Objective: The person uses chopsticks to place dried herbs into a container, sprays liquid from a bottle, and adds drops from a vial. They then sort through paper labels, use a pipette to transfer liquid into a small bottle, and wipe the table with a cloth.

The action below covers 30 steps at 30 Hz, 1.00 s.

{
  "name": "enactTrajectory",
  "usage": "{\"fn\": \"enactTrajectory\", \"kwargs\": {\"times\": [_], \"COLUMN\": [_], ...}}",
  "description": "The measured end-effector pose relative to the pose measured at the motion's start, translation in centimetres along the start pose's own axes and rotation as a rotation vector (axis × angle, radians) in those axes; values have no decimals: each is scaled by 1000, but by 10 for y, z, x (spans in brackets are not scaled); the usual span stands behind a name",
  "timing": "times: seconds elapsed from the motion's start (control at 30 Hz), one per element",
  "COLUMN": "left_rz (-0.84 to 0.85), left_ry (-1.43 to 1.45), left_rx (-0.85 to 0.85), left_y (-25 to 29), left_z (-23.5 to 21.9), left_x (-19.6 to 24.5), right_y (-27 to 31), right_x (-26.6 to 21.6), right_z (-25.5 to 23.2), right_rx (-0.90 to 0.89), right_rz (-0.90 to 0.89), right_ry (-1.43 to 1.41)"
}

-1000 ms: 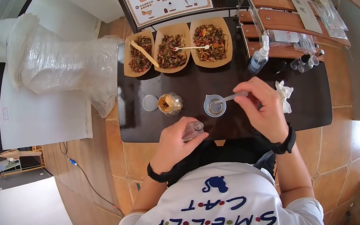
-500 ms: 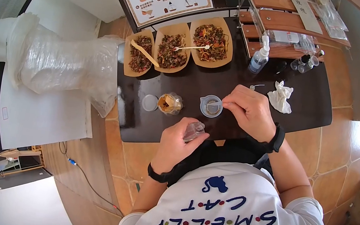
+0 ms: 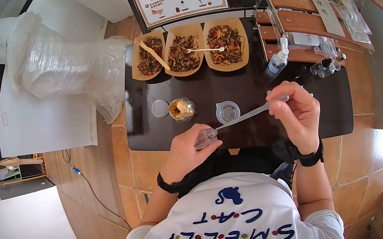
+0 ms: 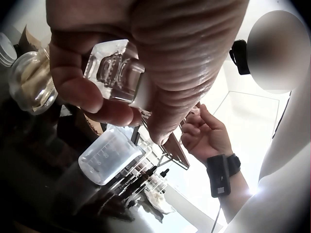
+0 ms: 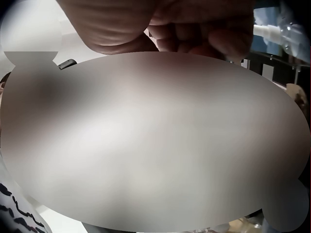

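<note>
The left hand grips a small clear glass bottle near the table's front edge; the left wrist view shows fingers curled round the bottle. Between thumb and fingers, the right hand pinches the bulb end of a clear dropper, which slants down so that its tip is at the bottle's mouth. Whether the tip is inside cannot be told. Just behind the bottle stands a small clear measuring cup, seen from the side as a graduated cup. Most of the right wrist view is blurred.
An open jar and a white lid stand left of the cup. Three paper trays of dried plant pieces line the back. A pump bottle, small vials and a wooden rack are at the back right.
The right hand has drawn the dropper out of the cup, moved right and up, and brought its tip to the bottle. The cup shifted slightly; the left hand stayed put.
</note>
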State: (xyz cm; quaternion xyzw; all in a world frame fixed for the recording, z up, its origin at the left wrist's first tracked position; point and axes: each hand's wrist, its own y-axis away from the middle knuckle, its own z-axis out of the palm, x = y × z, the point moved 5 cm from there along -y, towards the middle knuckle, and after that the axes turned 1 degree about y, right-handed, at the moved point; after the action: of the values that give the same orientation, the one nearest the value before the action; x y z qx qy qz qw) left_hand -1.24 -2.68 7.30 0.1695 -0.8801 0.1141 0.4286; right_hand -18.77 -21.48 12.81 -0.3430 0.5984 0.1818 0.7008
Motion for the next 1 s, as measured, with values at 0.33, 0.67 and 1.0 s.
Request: {"fn": "enactTrajectory", "kwargs": {"times": [0.33,0.67,1.0], "left_rz": [9,-2,12], "left_ry": [-17,2,-22], "left_rx": [3,-20,-37], "left_y": [0,0,1], "left_z": [0,2,4], "left_x": [1,4,4], "right_y": [1,3,0], "right_x": [2,13,13], "right_z": [0,24,13], "right_rx": [-10,-158,-51], "right_rz": [-14,49,-40], "right_ry": [-105,-34,-39]}}
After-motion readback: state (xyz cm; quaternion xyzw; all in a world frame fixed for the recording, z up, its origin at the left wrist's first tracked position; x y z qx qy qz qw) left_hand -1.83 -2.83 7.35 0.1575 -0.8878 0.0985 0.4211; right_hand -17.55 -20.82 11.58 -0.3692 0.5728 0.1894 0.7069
